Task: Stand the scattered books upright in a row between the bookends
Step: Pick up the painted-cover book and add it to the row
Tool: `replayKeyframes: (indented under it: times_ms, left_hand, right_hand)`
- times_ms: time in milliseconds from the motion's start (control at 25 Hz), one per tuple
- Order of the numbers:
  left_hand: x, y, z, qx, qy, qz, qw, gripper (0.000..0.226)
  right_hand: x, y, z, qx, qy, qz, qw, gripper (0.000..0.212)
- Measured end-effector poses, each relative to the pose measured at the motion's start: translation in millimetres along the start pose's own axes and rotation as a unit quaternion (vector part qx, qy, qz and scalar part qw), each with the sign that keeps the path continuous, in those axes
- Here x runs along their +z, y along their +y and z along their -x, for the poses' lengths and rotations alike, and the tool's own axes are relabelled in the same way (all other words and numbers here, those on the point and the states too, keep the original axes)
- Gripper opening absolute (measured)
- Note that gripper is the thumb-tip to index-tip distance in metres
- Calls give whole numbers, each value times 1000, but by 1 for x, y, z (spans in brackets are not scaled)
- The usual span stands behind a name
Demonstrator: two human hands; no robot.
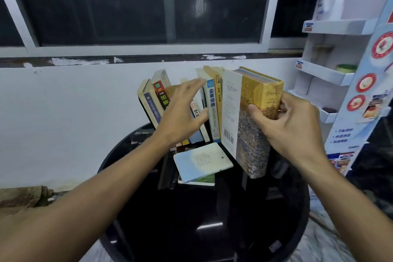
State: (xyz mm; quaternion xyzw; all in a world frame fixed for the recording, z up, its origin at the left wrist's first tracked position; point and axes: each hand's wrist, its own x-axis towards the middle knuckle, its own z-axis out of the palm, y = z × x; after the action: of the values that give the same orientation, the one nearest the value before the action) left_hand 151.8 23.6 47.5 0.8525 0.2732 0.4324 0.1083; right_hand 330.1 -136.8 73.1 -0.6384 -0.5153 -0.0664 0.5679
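Note:
Several books stand upright in a row at the back of a round black table. My right hand grips a thick yellow book titled Troy by its spine, held upright at the row's right end. My left hand reaches in with straight, spread fingers that press against the books in the middle of the row. The books at the left lean. A pale blue book lies flat on another in front of the row. The bookends are hidden.
A white wall and a dark window stand right behind the table. A white cardboard display rack with shelves stands close on the right. A dark flat object lies left of the flat books.

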Motion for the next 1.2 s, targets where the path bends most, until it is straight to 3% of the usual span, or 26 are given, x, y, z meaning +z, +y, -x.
replayKeyframes:
  times_ms: [480, 800, 1200]
  left_hand:
    - [46, -6, -101, 24, -106, -125, 986, 80]
    - [51, -17, -111, 39, -105, -159, 981, 70]
    - [54, -24, -111, 25, -59, -124, 990, 48]
  right_hand:
    - [-6, 40, -23, 12, 11, 54, 998, 27]
    - [1, 47, -31, 16, 7, 58, 998, 27]
    - [22, 49, -57, 13, -1, 95, 995, 19]
